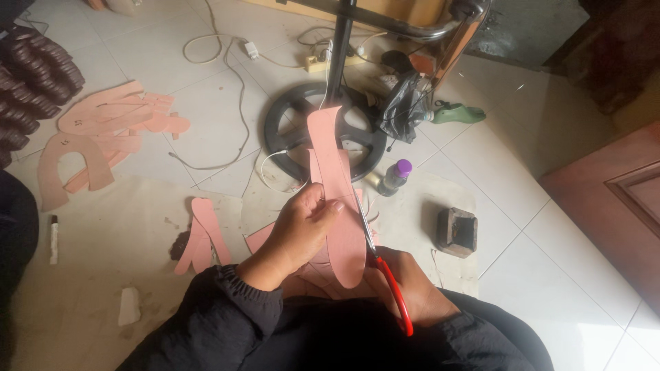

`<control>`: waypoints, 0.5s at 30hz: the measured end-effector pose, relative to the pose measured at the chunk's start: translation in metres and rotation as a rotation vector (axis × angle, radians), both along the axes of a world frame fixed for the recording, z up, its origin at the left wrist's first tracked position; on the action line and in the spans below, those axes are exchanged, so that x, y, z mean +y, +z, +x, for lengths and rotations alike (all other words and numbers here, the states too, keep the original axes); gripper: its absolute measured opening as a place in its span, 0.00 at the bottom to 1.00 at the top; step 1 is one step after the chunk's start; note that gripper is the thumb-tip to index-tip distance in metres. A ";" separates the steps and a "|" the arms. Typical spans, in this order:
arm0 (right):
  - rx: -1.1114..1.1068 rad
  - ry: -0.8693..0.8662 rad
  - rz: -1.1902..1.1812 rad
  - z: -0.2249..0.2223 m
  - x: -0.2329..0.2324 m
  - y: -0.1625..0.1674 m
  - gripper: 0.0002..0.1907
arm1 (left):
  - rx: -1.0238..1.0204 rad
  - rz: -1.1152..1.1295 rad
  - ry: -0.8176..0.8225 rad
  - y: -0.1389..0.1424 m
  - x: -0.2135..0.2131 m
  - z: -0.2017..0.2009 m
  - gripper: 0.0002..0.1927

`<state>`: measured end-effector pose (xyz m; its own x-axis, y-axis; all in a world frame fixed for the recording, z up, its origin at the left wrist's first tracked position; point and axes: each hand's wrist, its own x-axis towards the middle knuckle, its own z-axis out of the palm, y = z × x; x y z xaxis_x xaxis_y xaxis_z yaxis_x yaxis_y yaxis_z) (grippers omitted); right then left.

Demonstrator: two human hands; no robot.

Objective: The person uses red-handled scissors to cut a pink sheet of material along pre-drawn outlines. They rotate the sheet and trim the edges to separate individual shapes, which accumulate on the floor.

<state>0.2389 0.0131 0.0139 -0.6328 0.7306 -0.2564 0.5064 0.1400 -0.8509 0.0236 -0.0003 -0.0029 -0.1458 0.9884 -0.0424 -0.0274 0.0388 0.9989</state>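
The left hand (299, 230) grips the long pink strip (337, 199), whose length runs near to far, while the right hand (412, 288) holds red scissors (388, 278) along its right edge.

Single head view, looking steeply down from close above the hands (302, 233) onto the tiled floor (550, 275); far floor edge at top.

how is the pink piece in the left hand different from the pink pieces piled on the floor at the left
The held pink piece is one long strip, lifted in the left hand with red-handled scissors at its edge; the floor pile lies flat, untouched, with several curved cutouts. Both look like the same pink sheet material.
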 end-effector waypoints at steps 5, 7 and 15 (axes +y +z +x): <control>0.052 -0.011 0.006 0.000 -0.001 0.000 0.14 | 0.126 -0.119 0.025 -0.003 0.001 -0.004 0.12; 0.031 -0.014 -0.018 0.000 -0.002 0.001 0.15 | 0.071 -0.121 0.001 -0.002 0.000 -0.004 0.10; -0.030 -0.004 0.024 0.000 0.003 0.006 0.19 | -0.147 -0.097 -0.158 0.012 -0.003 0.004 0.10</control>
